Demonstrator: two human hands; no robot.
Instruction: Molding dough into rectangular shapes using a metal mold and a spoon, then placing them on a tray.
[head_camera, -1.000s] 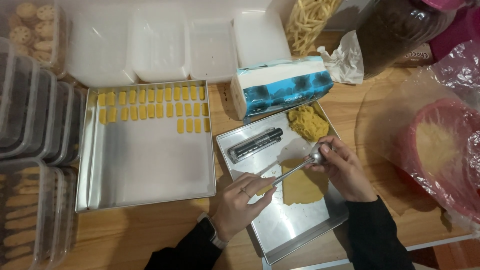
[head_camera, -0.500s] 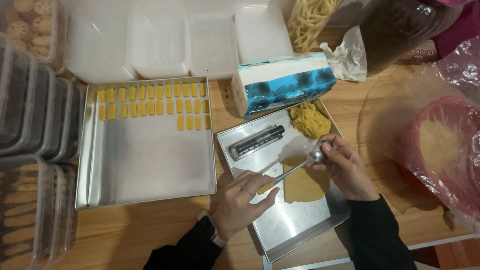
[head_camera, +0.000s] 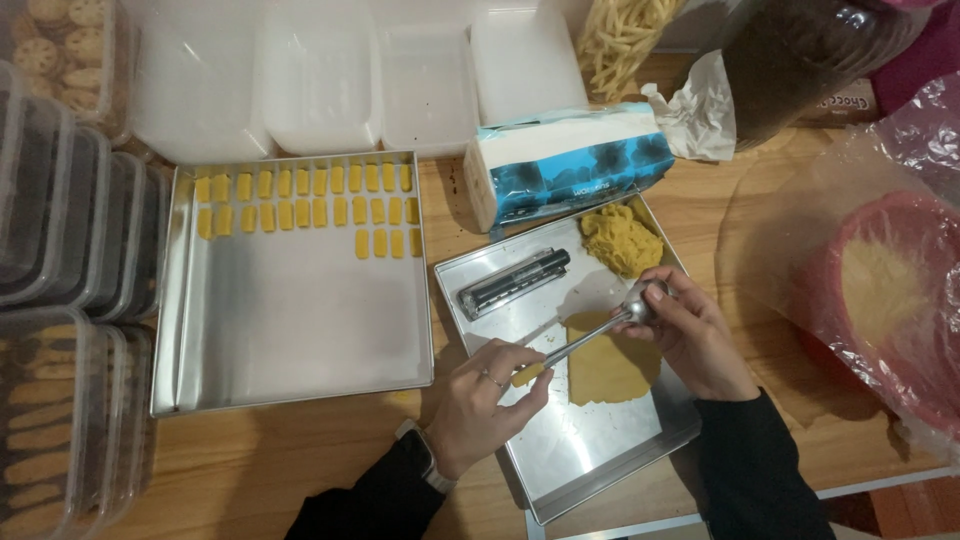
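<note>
Wooden table; right hand (head_camera: 690, 335) fingers pinch spoon (head_camera: 600, 330) bowl, left hand (head_camera: 490, 400) fingers grip dough piece (head_camera: 527, 375)

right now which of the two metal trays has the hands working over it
The smaller tray on the right, holding the dough sheet; the larger left tray holds only rows of cut pieces.

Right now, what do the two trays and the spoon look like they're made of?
Both trays, large and small, look like brushed aluminium or steel: dull grey sheen, thin folded rims. The spoon looks like polished stainless steel, with bright glints on its bowl.
</note>
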